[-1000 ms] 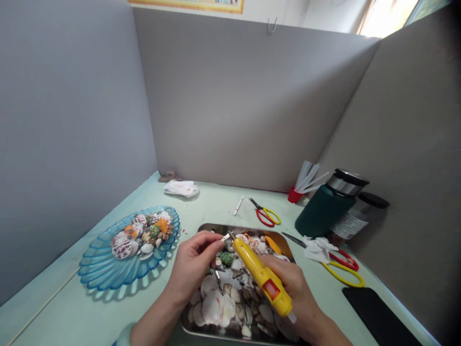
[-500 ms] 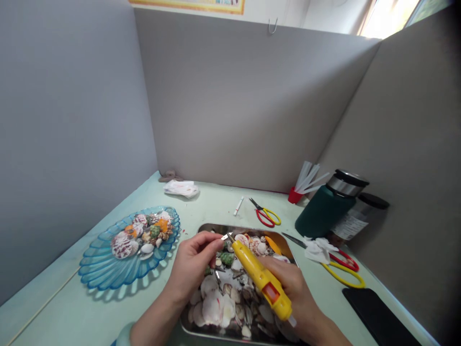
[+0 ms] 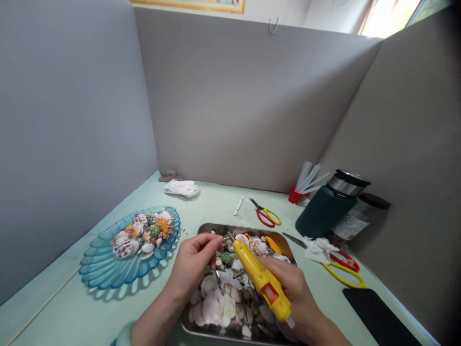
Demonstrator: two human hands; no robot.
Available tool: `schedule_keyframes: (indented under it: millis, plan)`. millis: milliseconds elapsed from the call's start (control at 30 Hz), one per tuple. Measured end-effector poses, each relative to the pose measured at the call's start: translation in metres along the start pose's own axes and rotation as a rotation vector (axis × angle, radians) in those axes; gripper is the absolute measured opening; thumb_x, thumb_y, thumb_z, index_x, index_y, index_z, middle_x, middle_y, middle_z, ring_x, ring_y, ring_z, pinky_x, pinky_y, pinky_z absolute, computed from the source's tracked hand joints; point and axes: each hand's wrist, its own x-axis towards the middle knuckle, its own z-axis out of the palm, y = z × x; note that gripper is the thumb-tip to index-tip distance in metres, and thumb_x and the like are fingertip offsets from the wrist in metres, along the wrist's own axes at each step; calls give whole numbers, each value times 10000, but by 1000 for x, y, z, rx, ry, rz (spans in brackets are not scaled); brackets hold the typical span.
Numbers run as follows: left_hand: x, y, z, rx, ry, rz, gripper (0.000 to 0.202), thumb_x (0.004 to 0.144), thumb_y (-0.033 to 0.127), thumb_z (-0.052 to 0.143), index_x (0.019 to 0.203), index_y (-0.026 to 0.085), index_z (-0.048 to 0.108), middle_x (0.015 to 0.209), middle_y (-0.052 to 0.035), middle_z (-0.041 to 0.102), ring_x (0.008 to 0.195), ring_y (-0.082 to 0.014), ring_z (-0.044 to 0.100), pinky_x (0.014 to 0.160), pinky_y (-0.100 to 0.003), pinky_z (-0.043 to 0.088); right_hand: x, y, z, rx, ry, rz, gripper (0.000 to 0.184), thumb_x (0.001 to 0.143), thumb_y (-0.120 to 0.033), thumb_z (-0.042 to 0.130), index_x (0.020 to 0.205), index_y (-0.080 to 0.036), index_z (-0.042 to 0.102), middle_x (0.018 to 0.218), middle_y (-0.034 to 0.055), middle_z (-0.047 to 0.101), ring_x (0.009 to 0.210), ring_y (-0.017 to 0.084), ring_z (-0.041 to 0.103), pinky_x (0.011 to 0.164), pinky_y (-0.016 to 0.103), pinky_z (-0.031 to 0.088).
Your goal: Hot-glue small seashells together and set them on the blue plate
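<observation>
My right hand (image 3: 288, 278) is wrapped round a yellow hot glue gun (image 3: 261, 276), whose metal nozzle points up and to the left. A clear glue stick (image 3: 290, 322) pokes from its rear end. My left hand (image 3: 194, 257) is closed, thumb and forefinger pinching a small, thin silvery piece (image 3: 225, 238) right by the nozzle tip; its kind is too small to make out. Both hands are above a metal tray (image 3: 185, 323) of seashells. Among these are pale flat shells (image 3: 213, 307), a green shell (image 3: 227, 258) and an orange piece (image 3: 273, 245).
To the left stands a blue scalloped plate (image 3: 104, 269) with decorated shells. Behind the tray lie scissors (image 3: 265, 216) and a white tube (image 3: 238, 206). At right are a green bottle (image 3: 324, 211), more scissors (image 3: 347, 274), a crumpled tissue (image 3: 320, 249), a black phone (image 3: 378, 312) and a red cup of glue sticks (image 3: 295, 195).
The silvery piece has turned in my left fingers and now shows a thinner edge. My hands and the glue gun have hardly moved.
</observation>
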Motion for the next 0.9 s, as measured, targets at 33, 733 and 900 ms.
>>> schedule_keyframes:
  millis: [33, 733, 900]
  plan:
    - [0, 0, 0, 0, -1, 1, 263, 783, 358, 606, 652, 133, 639, 458, 49, 503, 435, -67, 404, 471, -190, 312, 0, 0, 0, 2, 4, 12, 162, 791, -254, 556, 941, -210, 598, 764, 22, 629, 670, 177, 589, 608, 255, 415]
    - [0, 2, 1, -63, 34, -20, 172, 715, 308, 666, 733, 141, 704, 416, 47, 525, 418, -85, 421, 450, -193, 315, -1, 0, 1, -22, -1, 21, 210, 807, -309, 541, 976, -205, 606, 797, 35, 650, 693, 190, 600, 614, 263, 428]
    - [0, 0, 1, -102, 40, -34, 157, 710, 280, 679, 770, 137, 700, 439, 51, 548, 405, -67, 432, 445, -178, 328, 0, -3, 1, -61, -11, -3, 200, 794, -306, 557, 954, -194, 602, 760, 38, 642, 640, 181, 579, 581, 265, 418]
